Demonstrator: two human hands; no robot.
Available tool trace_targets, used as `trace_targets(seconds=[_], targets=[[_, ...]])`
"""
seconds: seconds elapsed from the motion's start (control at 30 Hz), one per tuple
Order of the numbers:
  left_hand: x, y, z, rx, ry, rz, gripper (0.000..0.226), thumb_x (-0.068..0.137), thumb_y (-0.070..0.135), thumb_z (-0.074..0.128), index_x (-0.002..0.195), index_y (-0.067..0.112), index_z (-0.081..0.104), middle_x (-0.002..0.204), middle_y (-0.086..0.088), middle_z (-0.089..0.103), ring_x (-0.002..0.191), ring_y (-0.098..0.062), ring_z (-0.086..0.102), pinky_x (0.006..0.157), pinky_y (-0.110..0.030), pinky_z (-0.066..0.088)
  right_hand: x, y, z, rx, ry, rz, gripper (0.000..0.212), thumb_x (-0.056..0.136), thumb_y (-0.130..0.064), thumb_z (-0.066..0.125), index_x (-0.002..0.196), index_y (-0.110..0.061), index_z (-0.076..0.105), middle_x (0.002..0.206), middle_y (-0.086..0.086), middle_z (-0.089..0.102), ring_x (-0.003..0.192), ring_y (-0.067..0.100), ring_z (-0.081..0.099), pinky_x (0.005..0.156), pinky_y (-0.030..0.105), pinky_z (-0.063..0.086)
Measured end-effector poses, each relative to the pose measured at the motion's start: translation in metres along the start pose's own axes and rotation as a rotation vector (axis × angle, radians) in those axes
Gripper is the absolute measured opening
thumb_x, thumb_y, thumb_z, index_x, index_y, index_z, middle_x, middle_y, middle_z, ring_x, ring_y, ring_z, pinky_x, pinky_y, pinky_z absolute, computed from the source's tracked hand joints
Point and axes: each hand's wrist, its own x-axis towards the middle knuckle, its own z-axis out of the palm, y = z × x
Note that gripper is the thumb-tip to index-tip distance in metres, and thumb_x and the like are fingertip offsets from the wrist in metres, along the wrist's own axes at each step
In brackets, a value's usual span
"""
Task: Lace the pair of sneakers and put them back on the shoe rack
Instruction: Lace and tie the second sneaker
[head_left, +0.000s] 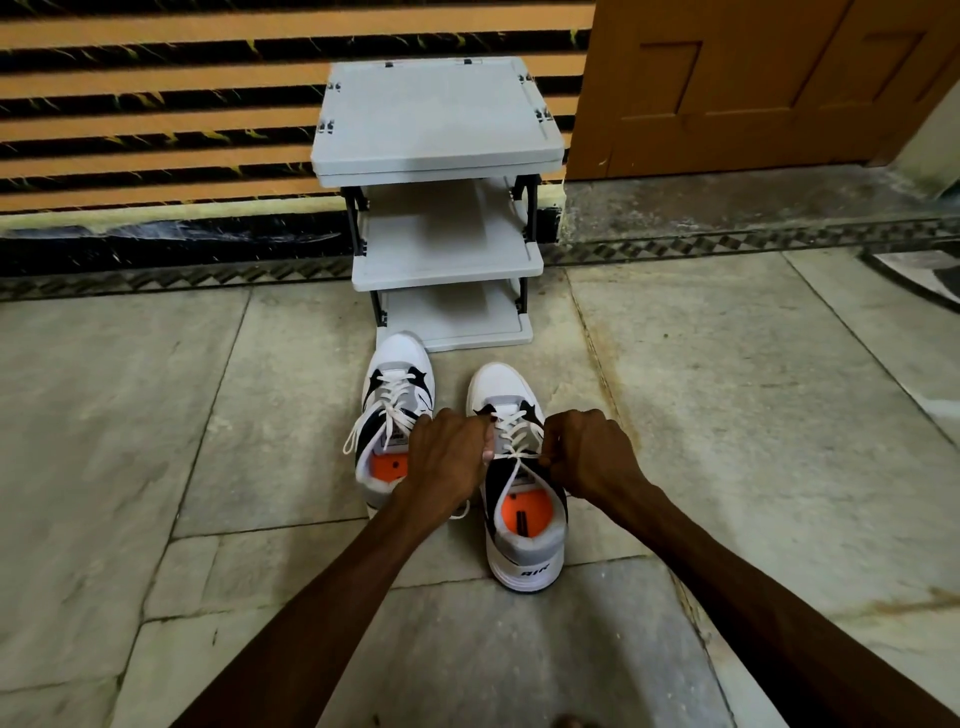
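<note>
Two white, grey and black sneakers with orange insoles stand on the floor, toes pointing at the rack. The left sneaker (397, 384) is laced, and its loose lace ends hang down its left side. My left hand (447, 460) and my right hand (587, 452) are over the right sneaker (524, 540). Each hand pinches one end of its white lace (514, 434), pulled taut across the tongue near the top eyelets. The grey three-shelf shoe rack (441, 171) stands just beyond the sneakers with nothing on its shelves.
A striped orange and black wall (156, 130) rises behind the rack. A brown wooden door (753, 88) is at the upper right. Stone floor tiles (156, 415) spread on both sides of the sneakers. A dark mat corner (924, 275) shows at the right edge.
</note>
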Motion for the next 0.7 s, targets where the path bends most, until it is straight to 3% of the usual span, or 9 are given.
trace_targets(seconds=[0.27, 0.4, 0.47, 0.5, 0.57, 0.63, 0.7], targets=[[-0.002, 0.000, -0.004, -0.027, -0.047, -0.024, 0.015, 0.084, 0.016, 0.059, 0.096, 0.023, 0.065, 0.099, -0.004, 0.071, 0.102, -0.025, 0.061, 0.081, -0.032, 0.038, -0.002, -0.004, -0.003, -0.037, -0.011, 0.013, 0.027, 0.077, -0.035, 0.071, 0.088, -0.010, 0.070, 0.091, 0.012, 0.070, 0.082, 0.032, 0.068, 0.071, 0.035, 0.055], [0.001, -0.015, -0.005, -0.281, -0.272, -0.051, 0.010, 0.088, 0.021, 0.061, 0.090, 0.020, 0.070, 0.100, -0.005, 0.073, 0.093, -0.022, 0.066, 0.076, -0.028, 0.044, 0.009, 0.009, -0.015, -0.081, -0.176, 0.035, 0.023, 0.079, -0.032, 0.074, 0.093, -0.014, 0.073, 0.097, 0.011, 0.071, 0.088, 0.028, 0.069, 0.074, 0.031, 0.055], [0.003, -0.026, -0.009, -0.468, -0.395, 0.023, 0.017, 0.092, 0.022, 0.059, 0.084, 0.016, 0.073, 0.086, 0.001, 0.073, 0.078, -0.009, 0.063, 0.073, -0.025, 0.043, 0.010, 0.020, -0.029, 0.049, -0.323, 0.021, 0.009, 0.082, -0.018, 0.071, 0.088, -0.015, 0.076, 0.087, 0.006, 0.075, 0.082, 0.018, 0.071, 0.069, 0.022, 0.053], [0.003, -0.029, -0.013, -0.524, -0.438, 0.061, 0.020, 0.093, 0.022, 0.058, 0.082, 0.016, 0.073, 0.080, 0.007, 0.070, 0.074, -0.003, 0.060, 0.074, -0.025, 0.043, 0.008, 0.022, -0.037, 0.152, -0.369, 0.021, 0.011, 0.084, -0.011, 0.067, 0.086, -0.015, 0.077, 0.080, 0.001, 0.074, 0.076, 0.010, 0.070, 0.066, 0.014, 0.050], [0.004, -0.034, -0.019, -0.627, -0.467, 0.075, 0.024, 0.096, 0.022, 0.055, 0.079, 0.020, 0.072, 0.079, 0.015, 0.067, 0.079, 0.000, 0.060, 0.083, -0.026, 0.044, 0.001, 0.020, -0.050, 0.381, -0.375, 0.023, 0.017, 0.088, -0.005, 0.060, 0.086, -0.009, 0.077, 0.075, -0.004, 0.072, 0.067, -0.003, 0.063, 0.064, 0.004, 0.044], [0.006, -0.034, -0.024, -0.809, -0.437, 0.014, 0.030, 0.097, 0.020, 0.052, 0.074, 0.023, 0.071, 0.082, 0.011, 0.069, 0.090, -0.007, 0.061, 0.093, -0.029, 0.043, -0.004, 0.018, -0.055, 0.613, -0.353, 0.024, 0.019, 0.093, -0.009, 0.058, 0.084, -0.003, 0.073, 0.081, 0.000, 0.071, 0.066, -0.005, 0.061, 0.067, 0.005, 0.044], [0.006, -0.031, -0.029, -0.977, -0.376, -0.059, 0.032, 0.098, 0.015, 0.051, 0.073, 0.020, 0.070, 0.081, 0.007, 0.068, 0.089, -0.005, 0.061, 0.090, -0.024, 0.042, -0.006, 0.015, -0.052, 0.764, -0.357, 0.012, 0.025, 0.096, -0.015, 0.054, 0.077, -0.007, 0.068, 0.085, 0.003, 0.067, 0.068, -0.002, 0.057, 0.074, 0.009, 0.043]])
